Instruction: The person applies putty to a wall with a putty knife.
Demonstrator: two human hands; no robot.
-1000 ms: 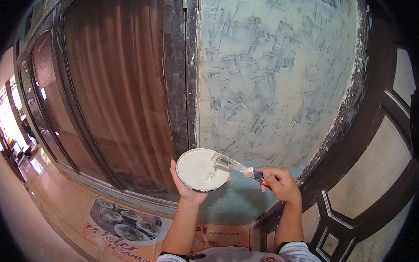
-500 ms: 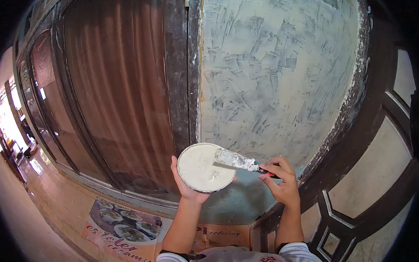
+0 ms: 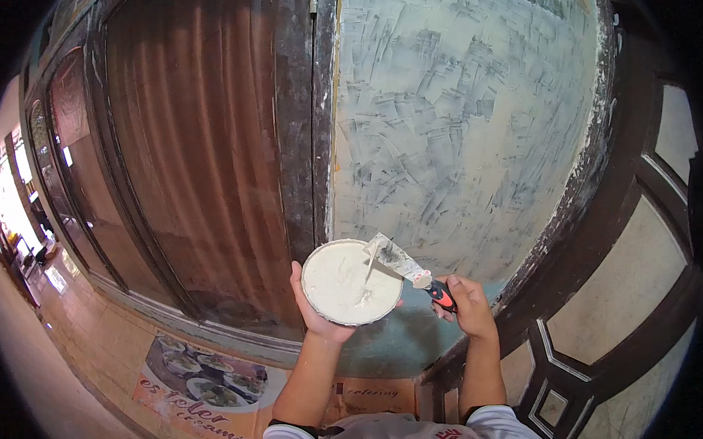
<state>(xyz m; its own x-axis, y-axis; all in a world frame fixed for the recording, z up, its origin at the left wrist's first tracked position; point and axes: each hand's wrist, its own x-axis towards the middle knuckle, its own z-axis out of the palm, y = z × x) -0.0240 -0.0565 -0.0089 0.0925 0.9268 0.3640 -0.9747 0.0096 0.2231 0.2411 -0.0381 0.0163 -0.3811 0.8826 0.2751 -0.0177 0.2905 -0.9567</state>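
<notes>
My left hand is wrapped round the lower side of a round tub full of creamy white putty. Between the fingers of my right hand is the black and red handle of a putty knife. Its metal blade, smeared with putty, is tilted at the tub's right rim, and a strand of putty stretches between the blade and the surface in the tub. Behind stands a wall panel coated in patchy whitish strokes over grey-blue.
A dark-framed window with a brown curtain is at left. A dark panelled door stands close on the right. Below, printed banners lie on the tiled floor. The wall's bottom strip is bluish.
The putty knife has turned in my right hand: its blade now points up and left at the tub's rim, and more handle shows. The tub has shifted slightly right.
</notes>
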